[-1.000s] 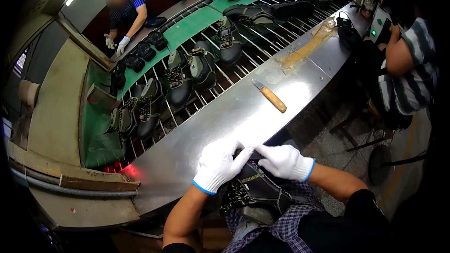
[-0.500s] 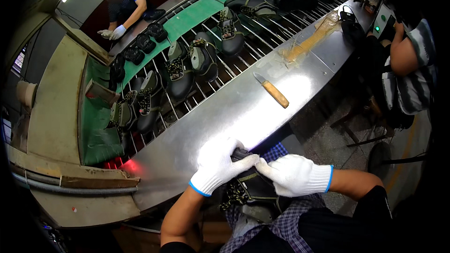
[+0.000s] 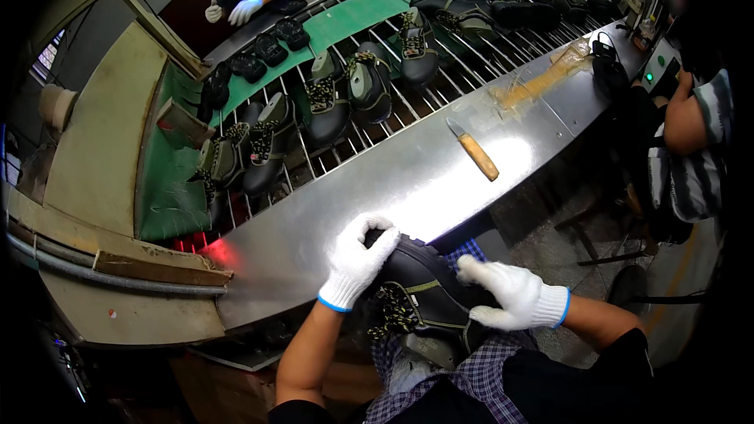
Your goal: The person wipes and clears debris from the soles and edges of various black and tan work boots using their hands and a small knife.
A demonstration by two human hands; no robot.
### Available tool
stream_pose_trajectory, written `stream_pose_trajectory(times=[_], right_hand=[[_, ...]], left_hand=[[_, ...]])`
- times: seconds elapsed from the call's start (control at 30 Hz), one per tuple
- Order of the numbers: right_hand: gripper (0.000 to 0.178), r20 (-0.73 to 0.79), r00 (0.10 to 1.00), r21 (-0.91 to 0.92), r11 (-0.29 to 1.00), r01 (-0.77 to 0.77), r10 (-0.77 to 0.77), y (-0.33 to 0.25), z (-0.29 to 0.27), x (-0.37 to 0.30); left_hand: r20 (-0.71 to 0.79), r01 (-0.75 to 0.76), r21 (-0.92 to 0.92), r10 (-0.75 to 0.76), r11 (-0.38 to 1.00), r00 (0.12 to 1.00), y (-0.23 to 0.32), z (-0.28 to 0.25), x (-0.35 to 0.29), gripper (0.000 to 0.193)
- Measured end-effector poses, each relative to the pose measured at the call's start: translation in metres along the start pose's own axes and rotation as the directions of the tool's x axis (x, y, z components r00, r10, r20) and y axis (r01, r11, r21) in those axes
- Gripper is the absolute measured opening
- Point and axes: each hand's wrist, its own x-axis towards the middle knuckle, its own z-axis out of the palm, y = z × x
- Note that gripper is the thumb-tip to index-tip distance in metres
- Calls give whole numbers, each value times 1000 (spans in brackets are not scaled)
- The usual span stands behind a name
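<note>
Near me, a white-gloved left hand (image 3: pixel 357 263) clamps its fingers on a yellow-stitched black leather shoe (image 3: pixel 441 298) over the worker's dark checked cloth (image 3: pixel 496 367); the white-gloved right hand (image 3: pixel 516 296), fingers apart, hangs alongside; slackened left grip could drop it

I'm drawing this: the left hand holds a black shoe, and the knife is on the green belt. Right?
Wrong spot for the knife: the head view shows it on the metal counter. The left hand does hold a black shoe.
</note>
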Motion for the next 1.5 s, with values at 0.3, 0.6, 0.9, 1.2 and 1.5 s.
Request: stream_pose_trajectory(times=[0.3,0.6,0.9,1.2,1.5], right_hand=[[81,-245,886,-232,911,340,-393,68,57,-3],[67,68,954,-407,864,295,-293,13,12,9],[70,35,969,-395,887,239,-245,1,18,5],[74,213,971,-361,915,180,-107,-27,10,0],[101,-135,988,315,949,-26,72,12,27,43]], left_hand=[[475,-633,537,420,558,773,66,21,-6,38],[495,-592,564,338,576,800,69,14,-6,48],[451,-574,569,360,589,817,59,14,-9,50],[307,-554,433,461,711,833,55,6,-4,28],[-66,100,-732,-216,674,974,-21,0,-10,36]])
